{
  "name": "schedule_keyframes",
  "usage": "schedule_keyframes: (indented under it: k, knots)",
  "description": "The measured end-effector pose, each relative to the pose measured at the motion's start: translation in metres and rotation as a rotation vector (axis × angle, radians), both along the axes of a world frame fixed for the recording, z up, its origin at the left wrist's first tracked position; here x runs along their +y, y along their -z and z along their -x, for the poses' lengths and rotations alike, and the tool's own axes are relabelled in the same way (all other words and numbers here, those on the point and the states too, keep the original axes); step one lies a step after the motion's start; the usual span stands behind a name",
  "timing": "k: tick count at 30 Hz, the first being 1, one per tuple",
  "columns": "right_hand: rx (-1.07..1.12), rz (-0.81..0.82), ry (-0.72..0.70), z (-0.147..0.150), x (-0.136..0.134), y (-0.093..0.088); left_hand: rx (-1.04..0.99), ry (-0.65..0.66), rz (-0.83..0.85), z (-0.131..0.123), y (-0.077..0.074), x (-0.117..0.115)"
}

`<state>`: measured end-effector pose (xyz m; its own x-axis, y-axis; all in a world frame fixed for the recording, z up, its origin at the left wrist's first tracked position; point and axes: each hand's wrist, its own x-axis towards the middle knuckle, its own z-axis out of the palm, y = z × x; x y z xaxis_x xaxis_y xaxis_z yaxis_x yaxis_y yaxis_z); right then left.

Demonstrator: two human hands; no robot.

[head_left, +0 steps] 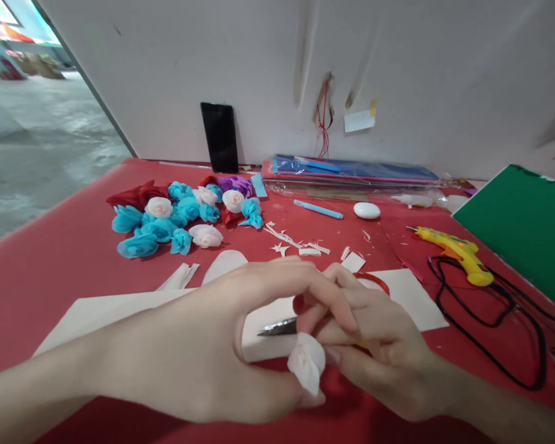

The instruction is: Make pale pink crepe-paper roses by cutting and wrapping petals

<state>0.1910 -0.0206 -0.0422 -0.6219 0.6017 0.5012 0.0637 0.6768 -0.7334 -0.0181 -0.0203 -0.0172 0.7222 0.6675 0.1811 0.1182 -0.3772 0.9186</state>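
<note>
A small pale pink paper rose (306, 364) is at the tip of my left hand's thumb, low in the middle of the view. My left hand (240, 339) curves around it, with its fingers reaching over to my right hand. In my right hand (374, 339) is a pair of scissors (280, 327), the blades pointing left and a red handle loop showing behind the fingers. The right thumb and fingers come close against the rose's edge. Below both hands lies white paper (92, 314), partly covered by them.
Blue, white, red and purple paper flowers (185, 213) are heaped at left. White scraps (282, 237), a blue pen (318, 209) and a white oval object (367, 211) lie beyond my hands. A yellow glue gun (457, 250) with black cord is at right, near a green board (522, 228). A phone (219, 139) leans behind.
</note>
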Motion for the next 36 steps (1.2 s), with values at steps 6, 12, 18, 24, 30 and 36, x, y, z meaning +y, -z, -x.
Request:
schedule_keyframes:
  k: [6, 12, 18, 24, 30, 36]
  knots:
    - [0.031, -0.310, 0.087, 0.002, 0.000, 0.000, -0.027, -0.058, -0.132, -0.004, -0.007, 0.002]
    - [0.067, -0.313, 0.116, 0.000, 0.002, 0.008, -0.153, -0.140, -0.222, -0.008, 0.000, 0.000]
    - [0.121, -0.281, 0.151, 0.002, 0.001, 0.012, -0.259, -0.182, -0.117, -0.010, 0.010, -0.003]
    - [0.121, -0.237, 0.171, 0.006, -0.002, 0.009, -0.352, -0.189, 0.004, -0.011, 0.015, -0.005]
    - [0.098, -0.211, 0.155, 0.006, 0.000, -0.002, -0.313, -0.154, 0.049, -0.008, 0.019, 0.000]
    - [0.068, -0.182, 0.154, 0.004, -0.005, -0.008, -0.385, -0.149, 0.284, -0.010, 0.024, 0.006]
